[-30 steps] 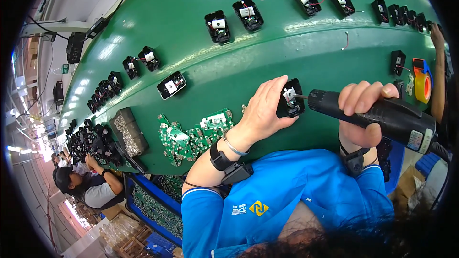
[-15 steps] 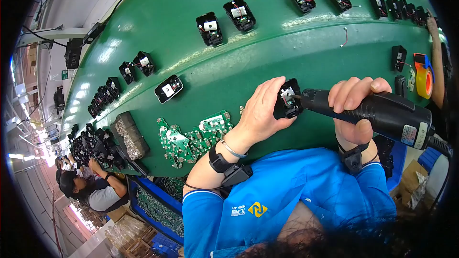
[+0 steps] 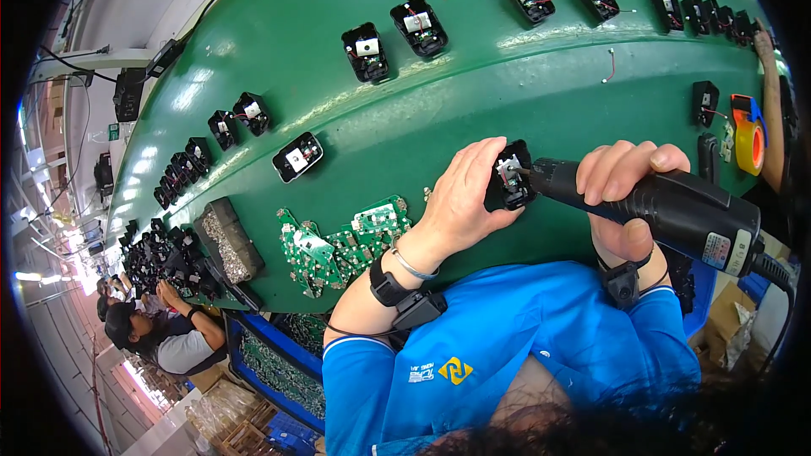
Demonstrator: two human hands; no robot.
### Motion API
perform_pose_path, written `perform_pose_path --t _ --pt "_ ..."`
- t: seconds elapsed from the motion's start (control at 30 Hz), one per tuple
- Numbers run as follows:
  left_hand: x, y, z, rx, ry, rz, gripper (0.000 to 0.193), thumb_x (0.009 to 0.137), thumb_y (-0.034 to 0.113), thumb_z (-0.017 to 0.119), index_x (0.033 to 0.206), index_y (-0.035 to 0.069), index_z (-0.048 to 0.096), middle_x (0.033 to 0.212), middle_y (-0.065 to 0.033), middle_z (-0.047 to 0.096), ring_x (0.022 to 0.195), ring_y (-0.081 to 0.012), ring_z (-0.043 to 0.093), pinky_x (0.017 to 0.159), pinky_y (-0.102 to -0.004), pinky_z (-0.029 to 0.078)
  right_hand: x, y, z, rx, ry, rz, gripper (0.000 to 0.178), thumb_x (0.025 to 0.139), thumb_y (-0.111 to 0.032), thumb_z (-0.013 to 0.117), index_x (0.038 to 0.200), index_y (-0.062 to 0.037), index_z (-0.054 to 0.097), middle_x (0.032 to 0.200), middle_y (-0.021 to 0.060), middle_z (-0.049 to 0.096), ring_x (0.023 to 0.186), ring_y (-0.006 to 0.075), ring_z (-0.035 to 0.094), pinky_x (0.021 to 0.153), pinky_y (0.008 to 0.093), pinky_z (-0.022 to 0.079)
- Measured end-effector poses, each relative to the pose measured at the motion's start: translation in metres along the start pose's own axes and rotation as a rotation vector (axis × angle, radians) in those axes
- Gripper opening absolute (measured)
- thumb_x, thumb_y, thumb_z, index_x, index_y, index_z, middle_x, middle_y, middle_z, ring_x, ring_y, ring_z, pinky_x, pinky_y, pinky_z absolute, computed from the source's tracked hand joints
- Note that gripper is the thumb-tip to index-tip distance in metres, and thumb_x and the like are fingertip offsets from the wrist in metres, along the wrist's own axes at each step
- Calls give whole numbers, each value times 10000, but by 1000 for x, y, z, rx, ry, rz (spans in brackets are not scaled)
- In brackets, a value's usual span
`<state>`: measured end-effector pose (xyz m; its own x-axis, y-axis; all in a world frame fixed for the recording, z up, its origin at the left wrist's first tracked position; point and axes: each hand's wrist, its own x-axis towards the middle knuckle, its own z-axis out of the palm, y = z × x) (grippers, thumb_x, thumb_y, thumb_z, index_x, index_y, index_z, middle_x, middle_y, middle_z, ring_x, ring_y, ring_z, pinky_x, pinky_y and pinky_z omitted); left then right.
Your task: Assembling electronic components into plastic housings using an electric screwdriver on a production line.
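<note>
My left hand (image 3: pixel 463 194) steadies a small black plastic housing (image 3: pixel 518 194) on the green work surface, fingers along its far left side and thumb at its near edge. Inside that housing are a pale metal piece and a bit of green circuit board. My right hand (image 3: pixel 621 181) is wrapped round a black corded electric screwdriver (image 3: pixel 701 218), held nearly level. Its bit reaches into the housing at the pale piece; the exact contact is too small to make out. Left of my hands lies a pile of green circuit boards (image 3: pixel 342 245).
An open housing (image 3: pixel 298 157) sits to the left; more housings (image 3: pixel 420 25) line the far belt. A screw box (image 3: pixel 226 241) stands beside heaped black parts (image 3: pixel 169 257). Orange tape (image 3: pixel 748 143) lies at right, near another person's arm (image 3: pixel 770 110). A co-worker (image 3: pixel 160 333) sits at left.
The housings along the far belt have shifted slightly left. My right hand and the screwdriver's rear end have tilted a little, while my left hand and the held housing stay in place.
</note>
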<state>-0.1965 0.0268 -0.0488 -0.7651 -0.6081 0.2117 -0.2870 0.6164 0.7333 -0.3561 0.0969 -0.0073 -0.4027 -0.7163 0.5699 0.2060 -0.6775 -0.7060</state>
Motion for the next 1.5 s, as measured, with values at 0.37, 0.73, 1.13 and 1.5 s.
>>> perform_pose_path --t 0.37,0.73,1.13,1.5 --pt "-1 2 1 -7 2 12 759 438 69 750 1109 24 398 1034 -143 489 942 -301 487 791 -342 415 -3 -1 0 19 -22 -9 483 689 -293 646 1029 -103 362 707 20 457 571 143 473 505 273 392" --pt "2 1 2 14 -4 28 732 433 76 741 1090 28 423 1010 -137 506 921 -294 502 775 -333 426 0 -2 0 29 -131 30 416 674 -170 656 937 -87 345 708 59 463 592 172 483 544 309 421" --pt "5 8 -29 38 47 31 634 492 111 703 1048 20 410 997 -156 468 929 -304 477 796 -334 404 11 -34 8 242 128 70 449 672 -258 665 985 -76 399 674 20 442 557 164 456 474 288 389" --pt "40 -107 -158 595 234 -396 750 549 178 719 1158 10 313 1115 -181 428 1042 -304 415 904 -352 317 21 -38 -10 204 31 -196 528 695 -290 602 1099 -51 360 716 18 431 574 109 421 522 233 342"
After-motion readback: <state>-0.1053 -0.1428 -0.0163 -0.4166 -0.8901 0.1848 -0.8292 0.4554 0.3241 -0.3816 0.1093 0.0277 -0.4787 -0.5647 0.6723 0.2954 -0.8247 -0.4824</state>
